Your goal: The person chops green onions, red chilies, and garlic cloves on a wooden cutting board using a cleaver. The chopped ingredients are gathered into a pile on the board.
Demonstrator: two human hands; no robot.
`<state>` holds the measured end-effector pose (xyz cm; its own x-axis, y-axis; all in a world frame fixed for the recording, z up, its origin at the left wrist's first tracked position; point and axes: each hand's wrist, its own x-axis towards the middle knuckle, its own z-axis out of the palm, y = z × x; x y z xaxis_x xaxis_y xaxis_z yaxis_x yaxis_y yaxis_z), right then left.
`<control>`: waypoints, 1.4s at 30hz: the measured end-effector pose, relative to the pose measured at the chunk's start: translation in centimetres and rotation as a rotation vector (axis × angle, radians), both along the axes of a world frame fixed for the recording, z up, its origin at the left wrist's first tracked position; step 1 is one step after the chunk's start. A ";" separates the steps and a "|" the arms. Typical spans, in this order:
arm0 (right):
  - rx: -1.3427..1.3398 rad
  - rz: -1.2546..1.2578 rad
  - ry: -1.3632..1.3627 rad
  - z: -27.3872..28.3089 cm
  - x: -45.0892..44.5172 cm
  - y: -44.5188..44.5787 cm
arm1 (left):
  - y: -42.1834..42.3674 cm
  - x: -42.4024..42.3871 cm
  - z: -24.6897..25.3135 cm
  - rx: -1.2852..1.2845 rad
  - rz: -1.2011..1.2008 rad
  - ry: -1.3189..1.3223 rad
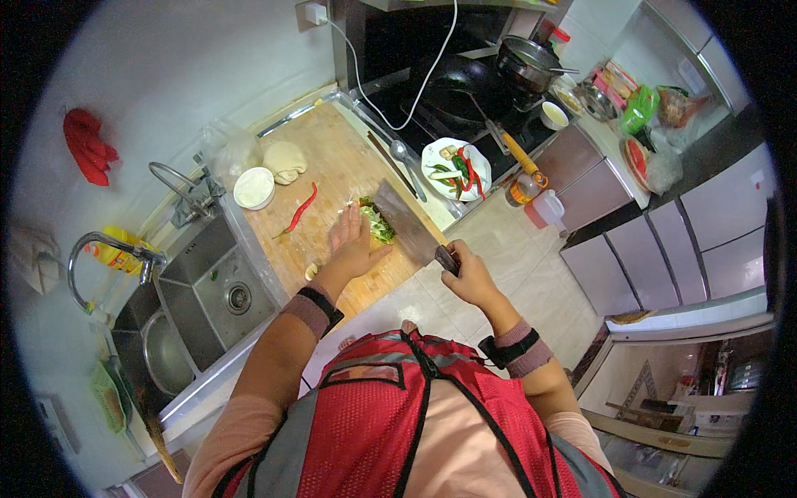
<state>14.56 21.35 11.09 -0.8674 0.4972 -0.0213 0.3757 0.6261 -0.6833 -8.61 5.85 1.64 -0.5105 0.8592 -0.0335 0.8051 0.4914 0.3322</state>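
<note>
My right hand (471, 274) grips the dark handle of a cleaver (412, 230), whose broad blade lies over the right side of a wooden cutting board (336, 149). Just left of the blade is a small heap of chopped green vegetable (378, 224) with a few red bits. My left hand (352, 241) is spread on the board beside the heap, thumb apart, apparently holding nothing. Further left lies a whole red chili (300, 210). A pale garlic-like piece (311, 271) sits by my left wrist. Dough (285, 162) and a white bowl of flour-like powder (254, 188) stand at the back left.
Right of the board are chopsticks (393, 163), a metal spoon (408, 167) and a white plate (436, 187) with chilies. A wok (457, 84) and a pot (526, 68) occupy the stove behind, under a hanging white cable (429, 75). A steel sink (215, 274) adjoins on the left.
</note>
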 end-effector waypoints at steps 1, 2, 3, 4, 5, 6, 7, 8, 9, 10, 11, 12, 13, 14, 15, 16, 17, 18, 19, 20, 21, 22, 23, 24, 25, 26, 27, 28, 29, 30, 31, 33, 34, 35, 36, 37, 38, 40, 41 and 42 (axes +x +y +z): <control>0.085 0.027 -0.006 0.6 0.0 -0.2 | -0.4 -0.4 -0.6 0.048 0.075 -0.035; 0.171 0.055 -0.011 1.1 0.0 -0.4 | -0.7 -0.9 -1.2 0.096 0.150 -0.069; 0.274 0.088 -0.002 1.6 0.2 -0.4 | -1.0 -1.4 -1.9 0.145 0.220 -0.105; 0.377 0.130 0.011 2.0 0.1 -0.5 | -1.5 -2.5 -3.1 0.335 0.277 -0.083; 0.479 0.179 0.030 2.3 -0.3 -0.6 | -2.4 -4.1 -4.4 0.525 0.341 -0.054; 0.519 0.197 0.026 2.2 -0.3 -0.4 | -2.4 -4.6 -3.9 0.717 0.389 -0.033; 0.560 0.217 0.023 2.0 -0.3 -0.2 | -2.6 -4.7 -3.4 0.582 0.341 0.027; 0.601 0.240 0.021 1.8 -0.5 0.0 | -2.9 -4.9 -2.9 0.446 0.295 0.087; 0.626 0.243 0.022 1.6 -0.3 0.3 | -2.5 -4.0 -1.4 0.368 0.209 0.118; 0.651 0.253 0.028 1.5 -0.2 0.5 | -2.5 -3.1 0.4 0.298 0.126 0.152; 0.678 0.260 0.031 1.5 0.0 0.6 | -2.3 -1.1 2.4 0.285 0.014 0.164; 0.643 0.239 0.014 1.7 -0.1 0.6 | -2.3 0.0 3.8 0.271 -0.088 0.179; 0.605 0.226 -0.001 1.8 -0.3 0.4 | -2.5 0.1 4.4 0.329 -0.048 0.104; 0.567 0.211 -0.018 1.9 -0.4 0.3 | -2.6 -0.1 4.8 0.387 -0.009 0.029; 0.462 0.172 -0.006 1.9 -0.2 0.1 | -2.6 -0.3 5.0 0.446 0.029 -0.049; 0.356 0.142 0.009 1.8 -0.1 -0.1 | -3.1 -1.8 3.6 0.565 0.138 -0.190; 0.249 0.111 0.022 1.7 0.0 -0.4 | -4.7 -2.8 2.1 0.566 0.217 -0.295; 0.163 0.105 0.015 1.4 0.3 -0.5 | -6.0 -4.0 0.4 0.566 0.284 -0.404; 0.076 0.098 0.009 0.9 0.6 -0.8 | -7.3 -4.7 0.1 0.563 0.353 -0.511; -0.012 0.092 0.003 0.3 0.9 -1.0 | -8.7 -5.1 -0.4 0.445 0.306 -0.395; -0.080 0.094 -0.004 -0.4 1.2 -1.2 | -10.1 -4.8 -0.2 0.325 0.254 -0.283; -0.146 0.097 -0.013 -1.2 1.5 -1.5 | -11.2 -4.2 -0.1 0.206 0.203 -0.174; -0.212 0.100 -0.023 -1.9 1.8 -1.8 | -11.7 -3.7 0.0 0.183 0.214 -0.180; -0.232 0.100 -0.050 -2.3 1.8 -2.2 | -12.1 -3.1 0.0 0.163 0.230 -0.183; -0.228 0.102 -0.051 -2.6 1.9 -2.6 | -12.5 -2.7 0.0 0.143 0.244 -0.187; -0.225 0.103 -0.052 -2.8 2.0 -3.2 | -13.0 -2.4 -0.3 0.181 0.242 -0.178; -0.220 0.107 -0.055 -3.0 2.2 -3.6 | -13.5 -2.1 -0.8 0.221 0.242 -0.172; -0.173 0.106 -0.069 -2.6 2.2 -4.1 | -13.8 -2.0 -1.3 0.261 0.242 -0.164; -0.191 0.127 -0.035 -3.0 2.4 -4.4 | -14.1 -2.1 -1.7 0.246 0.256 -0.133; -0.208 0.144 -0.003 -3.2 2.6 -4.7 | -14.1 -2.1 -1.6 0.231 0.267 -0.104; -0.226 0.161 0.029 -3.4 2.8 -5.0 | -14.1 -2.1 -1.5 0.216 0.277 -0.075; -0.532 0.134 -0.190 -2.4 2.9 -5.7 | -14.1 -1.1 0.6 0.272 0.204 0.037; -0.684 0.119 -0.302 -1.8 2.8 -6.3 | -13.9 -0.3 2.0 0.301 0.169 0.093; -0.664 0.128 -0.294 -2.0 2.9 -6.7 | -13.6 0.1 2.2 0.260 0.147 0.113; -0.641 0.141 -0.283 -2.3 2.9 -7.0 | -13.3 0.3 2.3 0.222 0.126 0.137; -0.619 0.153 -0.272 -2.6 2.9 -7.3 | -12.9 0.4 2.4 0.183 0.106 0.161; -0.567 0.159 -0.201 -2.9 3.0 -7.6 | -12.4 0.5 2.1 0.175 0.122 0.175; -0.461 0.167 -0.060 -3.2 3.1 -8.3 | -11.7 0.5 1.2 0.163 0.152 0.200; -0.373 0.184 0.018 -4.1 3.3 -8.6 | -11.8 0.4 0.7 0.170 0.154 0.186; -0.284 0.199 0.096 -5.0 3.3 -9.0 | -11.8 0.3 0.5 0.177 0.154 0.173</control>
